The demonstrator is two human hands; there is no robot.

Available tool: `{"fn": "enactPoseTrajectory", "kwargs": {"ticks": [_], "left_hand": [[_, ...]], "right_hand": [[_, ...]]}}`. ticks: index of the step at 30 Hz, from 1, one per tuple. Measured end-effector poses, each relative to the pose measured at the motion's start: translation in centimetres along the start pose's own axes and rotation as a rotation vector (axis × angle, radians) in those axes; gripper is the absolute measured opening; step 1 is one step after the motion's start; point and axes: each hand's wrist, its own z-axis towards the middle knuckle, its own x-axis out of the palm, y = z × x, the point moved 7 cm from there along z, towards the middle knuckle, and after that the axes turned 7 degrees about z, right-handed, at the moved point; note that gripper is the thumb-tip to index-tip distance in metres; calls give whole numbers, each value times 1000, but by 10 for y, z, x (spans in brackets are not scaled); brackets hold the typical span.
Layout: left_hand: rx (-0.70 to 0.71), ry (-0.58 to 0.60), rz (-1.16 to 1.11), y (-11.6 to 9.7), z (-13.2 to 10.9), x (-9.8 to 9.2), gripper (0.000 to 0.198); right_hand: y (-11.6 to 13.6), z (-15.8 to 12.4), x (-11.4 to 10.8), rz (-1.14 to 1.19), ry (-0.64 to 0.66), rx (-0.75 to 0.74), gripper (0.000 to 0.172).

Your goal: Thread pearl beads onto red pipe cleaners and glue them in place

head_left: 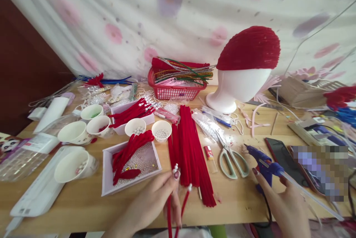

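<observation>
My left hand [167, 188] is closed at the front edge of the table, pinching red pipe cleaners [169, 214] tipped with small white pearl beads [176, 167]. Another red strand with a pearl on its end hangs beside those fingers. Just beyond lies a bundle of long red pipe cleaners [189, 145]. At the right, my right hand [280, 197] is beside a blue glue gun [263, 162], thumb and fingers apart on either side of its body. A clear glue stick [311, 195] juts out of the gun's rear, over the hand. Some right fingertips are hidden.
Green-handled scissors [232, 160] lie mid-table. Paper cups [73, 134] and a white box [130, 182] of pearls and red loops are at left. A red basket [176, 91] and a white mannequin head [236, 82] with a red cap stand behind. Phones [283, 158] lie right.
</observation>
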Motion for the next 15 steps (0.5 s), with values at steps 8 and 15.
{"fn": "enactPoseTrajectory", "kwargs": {"ticks": [8,15], "left_hand": [[-110,-186,570,-4,-17,-12,28],[-148,41,269,1,-10,4,28]], "right_hand": [[11,7,12,-6,19,-39,40],[9,5,10,-11,46,35,35]]}}
